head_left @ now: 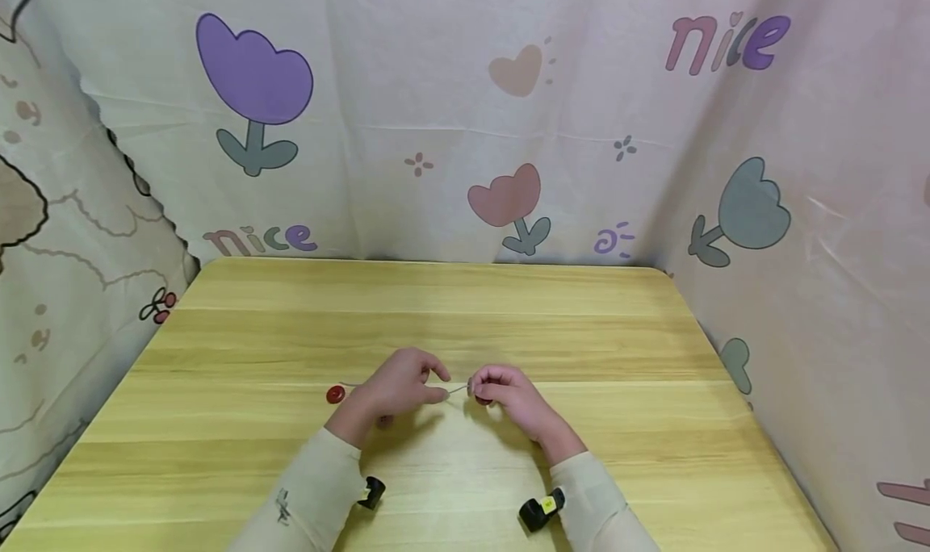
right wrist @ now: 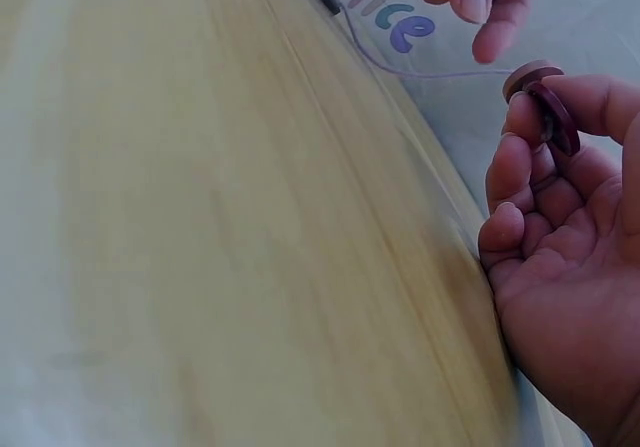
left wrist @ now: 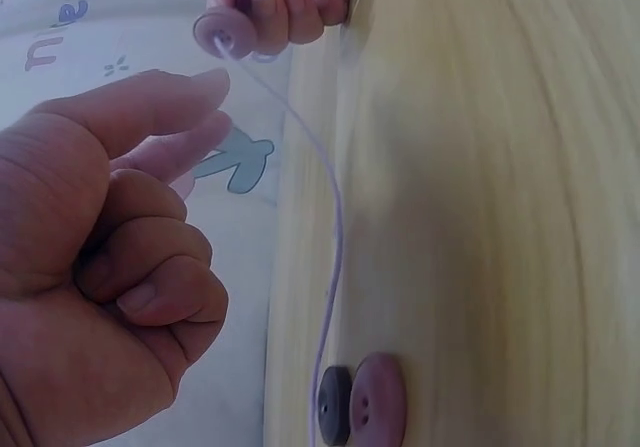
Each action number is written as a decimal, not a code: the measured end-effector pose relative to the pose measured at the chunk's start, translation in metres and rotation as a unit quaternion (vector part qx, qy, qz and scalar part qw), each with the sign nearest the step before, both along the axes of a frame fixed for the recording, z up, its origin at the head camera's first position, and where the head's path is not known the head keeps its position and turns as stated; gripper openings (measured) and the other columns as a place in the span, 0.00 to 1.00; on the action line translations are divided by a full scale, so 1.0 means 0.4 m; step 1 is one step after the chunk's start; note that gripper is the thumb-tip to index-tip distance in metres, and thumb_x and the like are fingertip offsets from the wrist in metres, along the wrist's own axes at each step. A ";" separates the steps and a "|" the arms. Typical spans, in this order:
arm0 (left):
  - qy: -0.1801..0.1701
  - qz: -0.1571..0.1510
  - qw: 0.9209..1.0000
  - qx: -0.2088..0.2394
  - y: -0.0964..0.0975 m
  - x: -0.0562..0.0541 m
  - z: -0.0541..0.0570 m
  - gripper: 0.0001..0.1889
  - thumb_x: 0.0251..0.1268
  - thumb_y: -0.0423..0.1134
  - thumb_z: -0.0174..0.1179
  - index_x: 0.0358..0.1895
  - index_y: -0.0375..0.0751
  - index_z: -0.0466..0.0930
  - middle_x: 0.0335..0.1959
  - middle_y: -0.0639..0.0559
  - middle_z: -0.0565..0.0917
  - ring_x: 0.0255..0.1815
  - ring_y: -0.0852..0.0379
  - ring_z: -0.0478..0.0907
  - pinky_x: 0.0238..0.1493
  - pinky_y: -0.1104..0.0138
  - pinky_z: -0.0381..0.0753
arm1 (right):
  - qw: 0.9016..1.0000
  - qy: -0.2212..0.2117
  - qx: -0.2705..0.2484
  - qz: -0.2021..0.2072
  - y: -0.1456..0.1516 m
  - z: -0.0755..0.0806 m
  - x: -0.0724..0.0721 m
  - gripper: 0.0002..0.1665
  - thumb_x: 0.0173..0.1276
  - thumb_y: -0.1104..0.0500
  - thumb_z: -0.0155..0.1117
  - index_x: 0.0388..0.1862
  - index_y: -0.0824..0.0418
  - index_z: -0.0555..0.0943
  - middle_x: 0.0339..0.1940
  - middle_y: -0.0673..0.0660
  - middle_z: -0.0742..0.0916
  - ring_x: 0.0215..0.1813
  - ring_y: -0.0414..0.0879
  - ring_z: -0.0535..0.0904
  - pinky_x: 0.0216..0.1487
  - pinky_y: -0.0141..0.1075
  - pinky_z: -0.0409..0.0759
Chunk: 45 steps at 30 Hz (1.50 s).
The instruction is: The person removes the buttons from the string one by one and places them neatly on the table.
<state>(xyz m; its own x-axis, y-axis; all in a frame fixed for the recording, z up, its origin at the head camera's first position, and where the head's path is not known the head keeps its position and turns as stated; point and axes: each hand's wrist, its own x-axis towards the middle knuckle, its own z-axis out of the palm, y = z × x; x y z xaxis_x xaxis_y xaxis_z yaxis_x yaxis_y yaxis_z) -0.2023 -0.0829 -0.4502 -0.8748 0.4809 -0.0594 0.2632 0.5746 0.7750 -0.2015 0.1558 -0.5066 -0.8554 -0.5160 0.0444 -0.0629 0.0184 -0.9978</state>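
Buttons (right wrist: 562, 127) — two pinched in right fingers (right wrist: 592, 99), two on table (head_left: 617, 334), one string (left wrist: 338, 217), left fingers (left wrist: 140, 112) (thumb, index) apart

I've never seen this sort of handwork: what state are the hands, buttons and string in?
String: loosely curved
Brown button: string entering its hole
Dark red button: beside the brown one
Right hand: pinching both
Left hand: holding nothing
Bright red button: on the table
Grey button: on the table, threading unclear
Pink button: beside the grey one
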 end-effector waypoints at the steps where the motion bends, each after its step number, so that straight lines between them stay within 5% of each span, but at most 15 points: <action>1: 0.001 -0.002 1.000 0.001 0.003 0.000 -0.002 0.08 0.61 0.37 0.71 0.43 0.41 0.87 0.12 0.58 0.59 0.13 0.61 0.53 0.19 0.69 0.59 | 1.000 0.002 -0.002 0.002 0.000 -0.001 -0.001 0.09 0.71 0.67 0.56 0.40 0.74 0.79 0.34 0.64 0.80 0.37 0.47 0.75 0.44 0.39 0.74; 9: 0.017 -0.014 1.000 0.015 0.031 -0.002 -0.019 0.06 0.60 0.34 0.71 0.39 0.40 0.87 0.11 0.59 0.60 0.13 0.63 0.54 0.19 0.70 0.58 | 1.000 0.014 -0.018 0.012 -0.001 0.000 0.000 0.09 0.70 0.68 0.55 0.38 0.76 0.77 0.32 0.55 0.80 0.37 0.46 0.74 0.43 0.37 0.74; 21: 0.042 -0.012 0.999 0.009 0.049 -0.011 -0.032 0.03 0.63 0.35 0.68 0.31 0.48 0.86 0.13 0.60 0.61 0.14 0.64 0.57 0.19 0.70 0.59 | 1.000 0.015 -0.001 0.004 0.000 0.008 -0.003 0.10 0.70 0.66 0.55 0.39 0.76 0.78 0.32 0.57 0.80 0.37 0.46 0.75 0.44 0.39 0.74; 27: 0.029 -0.005 0.999 0.045 0.045 -0.009 -0.036 0.05 0.67 0.34 0.64 0.32 0.46 0.84 0.24 0.57 0.72 0.20 0.61 0.66 0.25 0.66 0.68 | 1.000 0.015 -0.001 0.003 0.000 0.008 -0.003 0.10 0.70 0.66 0.55 0.38 0.75 0.79 0.32 0.57 0.80 0.37 0.46 0.75 0.43 0.37 0.74; 32: -0.026 -0.010 0.996 0.089 0.047 -0.003 -0.036 0.06 0.72 0.33 0.59 0.33 0.44 0.79 0.32 0.48 0.81 0.18 0.56 0.75 0.21 0.65 0.74 | 1.000 0.014 0.001 0.003 0.001 0.006 -0.003 0.09 0.69 0.67 0.56 0.39 0.76 0.78 0.32 0.57 0.80 0.37 0.46 0.75 0.44 0.37 0.74; 37: -0.040 -0.003 0.995 0.086 0.052 0.001 -0.035 0.05 0.72 0.34 0.56 0.35 0.45 0.77 0.22 0.52 0.74 0.19 0.58 0.69 0.23 0.67 0.69 | 1.000 0.015 0.000 0.003 0.000 0.008 -0.003 0.09 0.69 0.67 0.56 0.39 0.76 0.78 0.32 0.56 0.80 0.37 0.45 0.75 0.44 0.37 0.74; 45: -0.012 -0.003 0.998 0.062 0.060 -0.002 -0.040 0.12 0.63 0.47 0.70 0.42 0.46 0.81 0.16 0.58 0.59 0.17 0.61 0.55 0.24 0.68 0.61 | 1.000 0.007 -0.010 0.007 0.000 0.005 -0.003 0.08 0.70 0.66 0.55 0.38 0.72 0.78 0.32 0.56 0.80 0.36 0.46 0.74 0.43 0.40 0.73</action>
<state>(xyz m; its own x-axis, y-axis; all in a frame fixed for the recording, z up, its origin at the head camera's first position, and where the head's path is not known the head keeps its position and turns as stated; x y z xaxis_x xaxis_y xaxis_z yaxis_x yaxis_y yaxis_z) -0.2029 -0.0588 -0.4663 -0.8708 0.4913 -0.0193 0.2474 0.4719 0.8462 -0.2026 0.1560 -0.5046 -0.8479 -0.5260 0.0659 -0.0761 -0.0022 -0.9971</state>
